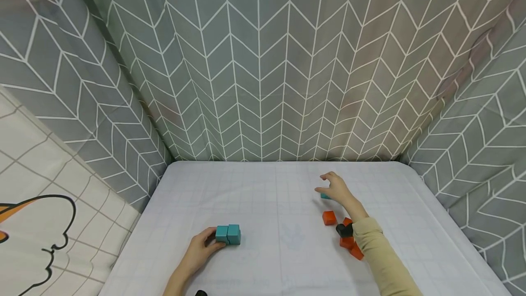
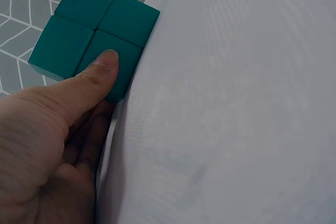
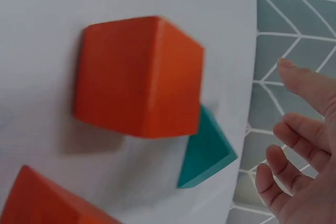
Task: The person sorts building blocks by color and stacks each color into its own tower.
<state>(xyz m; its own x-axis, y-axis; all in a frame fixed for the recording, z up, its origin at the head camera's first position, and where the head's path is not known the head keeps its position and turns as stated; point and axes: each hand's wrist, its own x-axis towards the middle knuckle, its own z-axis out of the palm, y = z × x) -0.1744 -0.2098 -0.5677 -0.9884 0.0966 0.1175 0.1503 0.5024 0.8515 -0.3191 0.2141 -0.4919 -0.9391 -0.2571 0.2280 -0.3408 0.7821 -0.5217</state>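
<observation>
My left hand (image 1: 202,248) pinches a teal cube (image 2: 123,72) in a two-by-two group of teal cubes (image 1: 234,234). In the left wrist view the thumb presses on the cube's face, and the other fingers are partly hidden behind. The cubes stand against each other on the white cloth. Over at the far right, my right hand (image 1: 338,190) hovers with fingers spread and thumb apart, holding nothing. Just beneath it lies a teal block (image 1: 325,196), mostly covered by the hand in the head view. The right wrist view shows this teal block (image 3: 207,153) partly behind an orange block (image 3: 136,80).
Several orange blocks (image 1: 347,242) lie in a loose cluster beneath the right forearm. One orange block (image 1: 329,218) sits apart, closer to the right hand. Patterned grey curtains (image 1: 263,81) surround the white-covered table (image 1: 255,186). A black strap device (image 1: 344,230) is on the right wrist.
</observation>
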